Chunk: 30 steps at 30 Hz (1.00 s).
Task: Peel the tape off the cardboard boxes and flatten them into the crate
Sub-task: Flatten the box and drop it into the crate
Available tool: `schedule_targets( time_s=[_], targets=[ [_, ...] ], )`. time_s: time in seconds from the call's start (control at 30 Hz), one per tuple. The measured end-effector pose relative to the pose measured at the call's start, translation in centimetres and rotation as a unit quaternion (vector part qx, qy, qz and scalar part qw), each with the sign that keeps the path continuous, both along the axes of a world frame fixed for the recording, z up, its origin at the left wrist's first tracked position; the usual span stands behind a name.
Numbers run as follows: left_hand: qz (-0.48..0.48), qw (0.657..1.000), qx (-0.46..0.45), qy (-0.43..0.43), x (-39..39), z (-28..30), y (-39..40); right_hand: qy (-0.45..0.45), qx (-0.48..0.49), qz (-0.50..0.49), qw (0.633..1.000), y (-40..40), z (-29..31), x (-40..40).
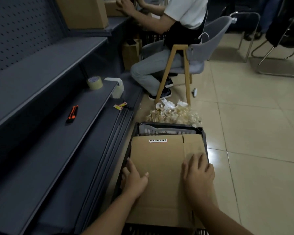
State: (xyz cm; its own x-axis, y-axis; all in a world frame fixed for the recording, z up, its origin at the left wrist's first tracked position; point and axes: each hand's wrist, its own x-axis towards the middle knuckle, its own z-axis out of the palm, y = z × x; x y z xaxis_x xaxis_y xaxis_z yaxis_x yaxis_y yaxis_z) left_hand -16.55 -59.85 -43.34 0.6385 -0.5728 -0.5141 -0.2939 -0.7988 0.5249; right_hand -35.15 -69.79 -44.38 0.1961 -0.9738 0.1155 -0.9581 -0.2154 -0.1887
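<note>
Flattened box (159, 168) is being pressed into crate (205, 141) by left hand (134, 178) and right hand (198, 175), fingers flat, nothing gripped; pressure best spread evenly.

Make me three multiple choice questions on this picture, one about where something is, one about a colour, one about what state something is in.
1. Where is the roll of tape?
A. on the grey shelf
B. in the crate
C. on the floor tiles

2. What colour is the utility knife?
A. blue and white
B. orange and black
C. all green

3. How does the cardboard in the crate lie?
A. standing as a closed box
B. rolled up
C. flattened, under both hands

Answers:
1 A: the roll of tape sits on the grey shelf.
2 B: the utility knife is orange and black.
3 C: the left hand and right hand press the flat cardboard in the crate.
</note>
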Motion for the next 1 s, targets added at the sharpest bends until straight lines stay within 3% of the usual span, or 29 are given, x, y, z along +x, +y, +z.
schedule_targets(
  time_s=[0.17,0.37,0.53,0.8,1.0],
  targets=[
    [-0.050,0.987,0.014,-0.154,-1.9,-0.8,-0.3,0.027,0.016,-0.007,0.999,0.8,-0.5,1.1],
    [-0.087,0.968,0.052,-0.230,-2.7,-1.0,-0.8,0.007,0.075,0.005,0.997,2.8,-1.4,3.4],
    [-0.150,0.937,0.022,-0.316,0.5,-1.3,-1.1,0.003,0.157,0.042,0.987,3.4,0.0,4.7],
    [-0.249,0.911,0.052,-0.323,0.5,-4.7,-1.0,0.010,0.234,0.056,0.971,5.5,-4.0,4.2],
    [-0.172,0.946,0.044,-0.270,-3.0,-8.1,-1.0,0.017,0.311,0.124,0.942,4.3,-6.3,3.3]
  ],
)
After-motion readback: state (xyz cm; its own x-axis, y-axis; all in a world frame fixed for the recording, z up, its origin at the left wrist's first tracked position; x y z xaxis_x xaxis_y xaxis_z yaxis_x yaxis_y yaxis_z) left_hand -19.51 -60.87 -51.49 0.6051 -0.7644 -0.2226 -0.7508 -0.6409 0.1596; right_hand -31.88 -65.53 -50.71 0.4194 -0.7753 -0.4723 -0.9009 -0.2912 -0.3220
